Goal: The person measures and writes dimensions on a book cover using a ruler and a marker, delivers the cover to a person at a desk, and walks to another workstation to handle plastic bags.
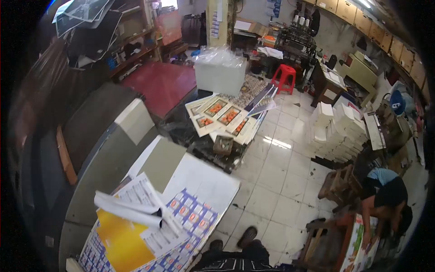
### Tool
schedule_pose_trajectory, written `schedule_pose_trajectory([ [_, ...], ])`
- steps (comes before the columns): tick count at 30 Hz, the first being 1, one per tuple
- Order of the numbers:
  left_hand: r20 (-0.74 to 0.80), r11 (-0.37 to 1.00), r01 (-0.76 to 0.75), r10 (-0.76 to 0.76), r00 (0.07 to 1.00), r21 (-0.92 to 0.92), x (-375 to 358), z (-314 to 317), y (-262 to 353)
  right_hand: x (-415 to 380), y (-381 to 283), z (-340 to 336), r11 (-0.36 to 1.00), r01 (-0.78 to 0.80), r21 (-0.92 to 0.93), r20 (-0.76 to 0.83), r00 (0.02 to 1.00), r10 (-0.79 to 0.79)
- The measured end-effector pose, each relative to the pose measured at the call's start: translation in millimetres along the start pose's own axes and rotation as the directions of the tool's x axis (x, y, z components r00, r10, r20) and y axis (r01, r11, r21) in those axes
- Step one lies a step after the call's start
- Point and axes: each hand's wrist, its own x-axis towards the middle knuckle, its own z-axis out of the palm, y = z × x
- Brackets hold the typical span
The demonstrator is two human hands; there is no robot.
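Neither of my hands shows in the head view; only my dark clothing and my sandalled feet [247,236] appear at the bottom edge. Closest to me, on the left, is a table with printed sheets [192,213] in blue and white. On top of them lie a yellow sheet [120,240], pages of printed text [140,197] and a curled white sheet [131,211]. Past these, a grey-green board [163,163] rests on white paper [199,179].
Farther ahead, picture prints [222,115] and a small box [223,145] sit before a large white block [219,77]. A red stool [285,78] stands on the tiled floor [267,181]. Paper stacks [335,129] rise at right. Another person [385,192] bends over a bench there.
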Motion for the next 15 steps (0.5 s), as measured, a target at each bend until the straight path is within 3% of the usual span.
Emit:
schedule_pose_trajectory([
  [3, 0.051, 0.947, -0.292, 0.301, 0.952, -0.13, 98.1, -52.7, 138.2, 42.6, -56.7, -38.4, 0.993, 0.067, 0.101, 0.023, 0.997, -0.07],
  [4, -0.334, 0.848, -0.286, 0.139, 0.932, -0.446, 124.1, -92.2, 219.2, 63.9, -76.1, -58.6, 0.988, 0.114, 0.105, 0.019, 0.993, -0.117],
  [5, -0.115, 0.84, -0.176, 0.136, 0.984, -0.513, 153.1, -135.0, 280.9, 91.1, -96.5, -83.8, 0.979, 0.184, 0.083, 0.013, 0.982, -0.186],
  [6, -0.563, 0.683, -0.5, 0.155, 0.812, -0.532, 180.1, -174.2, 356.5, 121.3, -118.8, -114.0, 0.96, 0.279, 0.034, 0.005, 0.96, -0.279],
  [8, -0.594, 0.61, -0.537, 0.131, 0.794, -0.583, 233.7, -215.0, 467.7, 174.5, -174.9, -196.2, 0.823, 0.51, -0.252, 0.002, 0.85, -0.526],
  [9, -0.67, 0.566, -0.646, 0.207, 0.713, -0.512, 272.9, -220.4, 512.6, 168.7, -223.8, -246.9, 0.727, 0.57, -0.382, 0.029, 0.794, -0.607],
  [10, -0.636, 0.508, -0.652, 0.237, 0.734, -0.563, 286.0, -263.5, 566.5, 111.3, -302.4, -312.0, 0.909, 0.319, 0.269, -0.087, 0.948, -0.306],
  [11, -0.606, 0.469, -0.671, 0.308, 0.733, -0.574, 311.1, -286.4, 605.7, 129.8, -320.4, -333.1, 0.731, 0.54, 0.416, -0.131, 0.831, -0.54],
  [13, -0.675, 0.521, -0.761, 0.402, 0.619, -0.387, 350.9, -344.7, 675.4, 154.7, -338.2, -360.8, 0.588, 0.292, 0.754, 0.233, 0.718, -0.656],
  [14, -0.709, 0.547, -0.776, 0.409, 0.574, -0.313, 383.9, -360.8, 700.9, 166.5, -351.9, -379.8, 0.607, 0.276, 0.745, 0.305, 0.668, -0.679],
  [15, -0.739, 0.575, -0.781, 0.413, 0.533, -0.243, 416.2, -375.6, 724.6, 179.0, -363.2, -397.6, 0.65, 0.324, 0.687, 0.304, 0.684, -0.663],
])
